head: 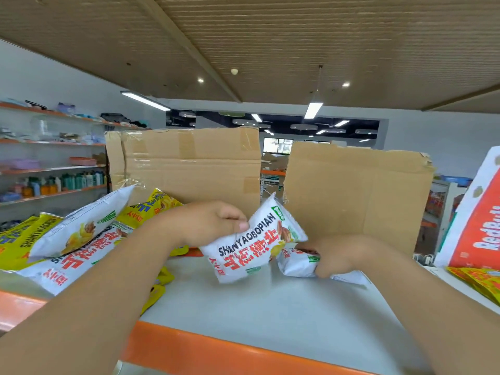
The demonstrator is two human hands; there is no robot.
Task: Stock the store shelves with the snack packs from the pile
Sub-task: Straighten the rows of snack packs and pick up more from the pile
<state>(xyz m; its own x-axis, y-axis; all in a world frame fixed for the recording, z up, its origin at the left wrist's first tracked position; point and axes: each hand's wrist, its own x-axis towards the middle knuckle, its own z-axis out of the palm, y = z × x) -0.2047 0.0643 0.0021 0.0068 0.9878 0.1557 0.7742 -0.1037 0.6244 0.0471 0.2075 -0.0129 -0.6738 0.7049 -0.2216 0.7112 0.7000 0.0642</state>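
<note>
One red-lettered white pack [243, 250] in left hand [211, 223], crumpled pack [295, 263] in right hand [341, 255]

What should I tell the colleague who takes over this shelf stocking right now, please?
Left hand: pinches a white snack pack by its edge, tilted low over the shelf.
Right hand: grips a second white pack lying on the shelf.
Pile: white and yellow packs heaped at the shelf's left end; cardboard sheets stand at the back.
Done: no pack looks arranged yet.
Left: place both held packs, then work through the pile.
</note>
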